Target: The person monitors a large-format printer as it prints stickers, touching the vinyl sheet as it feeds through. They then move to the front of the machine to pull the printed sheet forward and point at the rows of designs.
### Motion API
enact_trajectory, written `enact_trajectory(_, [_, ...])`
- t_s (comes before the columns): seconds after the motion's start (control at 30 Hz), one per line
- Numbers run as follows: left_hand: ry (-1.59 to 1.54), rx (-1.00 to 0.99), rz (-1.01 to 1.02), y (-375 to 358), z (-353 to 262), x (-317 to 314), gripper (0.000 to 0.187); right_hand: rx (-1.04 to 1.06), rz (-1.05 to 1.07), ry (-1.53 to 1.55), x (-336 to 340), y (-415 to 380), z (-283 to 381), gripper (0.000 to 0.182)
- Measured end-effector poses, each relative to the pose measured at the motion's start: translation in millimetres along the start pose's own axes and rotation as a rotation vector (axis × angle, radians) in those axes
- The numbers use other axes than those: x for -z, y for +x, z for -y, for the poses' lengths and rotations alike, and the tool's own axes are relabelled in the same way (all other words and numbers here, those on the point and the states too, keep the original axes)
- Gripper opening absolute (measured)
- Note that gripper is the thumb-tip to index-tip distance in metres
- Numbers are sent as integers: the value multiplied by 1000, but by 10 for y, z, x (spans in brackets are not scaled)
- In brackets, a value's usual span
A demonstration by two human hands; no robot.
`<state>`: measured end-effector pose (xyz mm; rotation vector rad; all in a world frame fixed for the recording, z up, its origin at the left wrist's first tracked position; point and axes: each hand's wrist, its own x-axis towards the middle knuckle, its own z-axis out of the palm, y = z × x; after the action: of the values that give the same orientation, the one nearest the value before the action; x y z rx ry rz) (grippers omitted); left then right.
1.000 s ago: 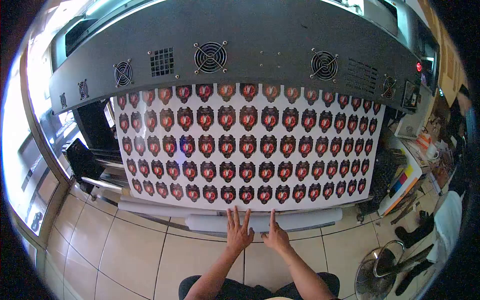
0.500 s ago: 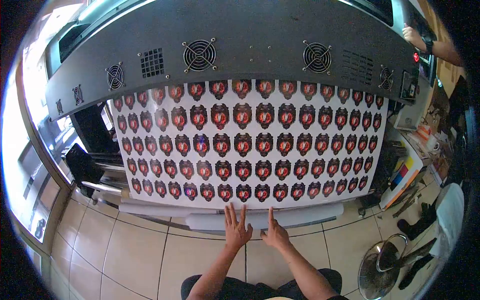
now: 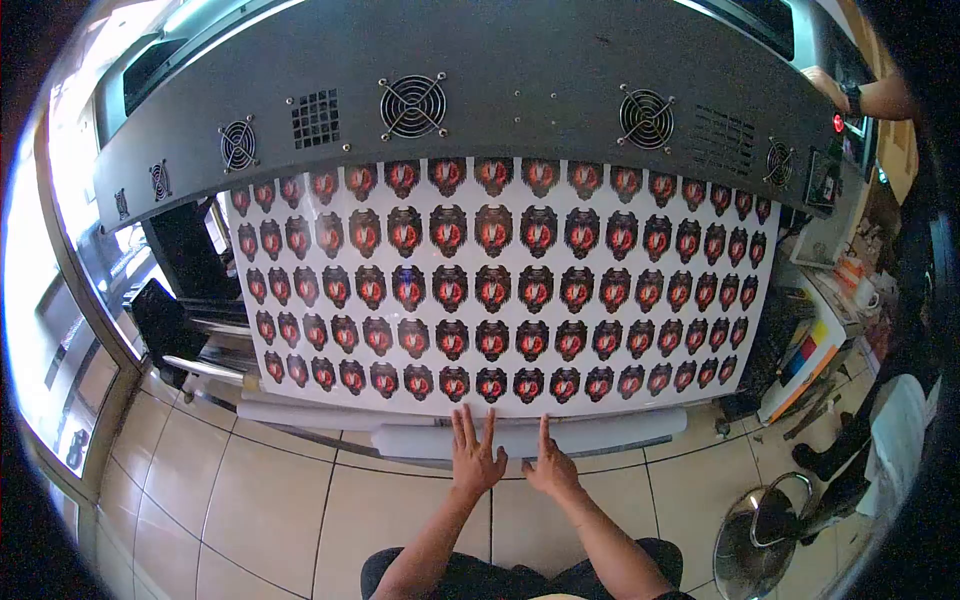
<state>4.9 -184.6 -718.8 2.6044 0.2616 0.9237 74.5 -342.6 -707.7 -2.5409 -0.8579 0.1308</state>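
A wide white sheet (image 3: 345, 402) printed with rows of dark and red emblems hangs from under a large dark printer (image 3: 540, 60). At its lower edge, near the middle, my left hand (image 3: 476, 462) has its fingers spread, with the fingertips at the border. My right hand (image 3: 552, 468) is beside it, its index finger stretched to the same edge and its thumb out; the other fingers look bent and are partly hidden. Neither hand grips anything. Behind the hands lies a pale roll (image 3: 610, 432), just below the sheet.
At the upper right, another person's hand (image 3: 826, 88) rests by the machine's end, near a red light (image 3: 838, 123). A round metal stool base (image 3: 750, 550) and a person's leg are at the lower right. Window panels (image 3: 50, 300) line the left; a tiled floor (image 3: 250, 500) lies below.
The other person's hand has moved down onto the machine's end. My view has shifted slightly, while my two hands keep nearly the same pose at the sheet's edge.
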Motion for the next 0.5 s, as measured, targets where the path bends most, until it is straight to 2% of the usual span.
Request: enact_trajectory(0.5, [2, 16, 21, -11, -7, -3, 86, 39, -36, 46, -85, 8, -73, 109])
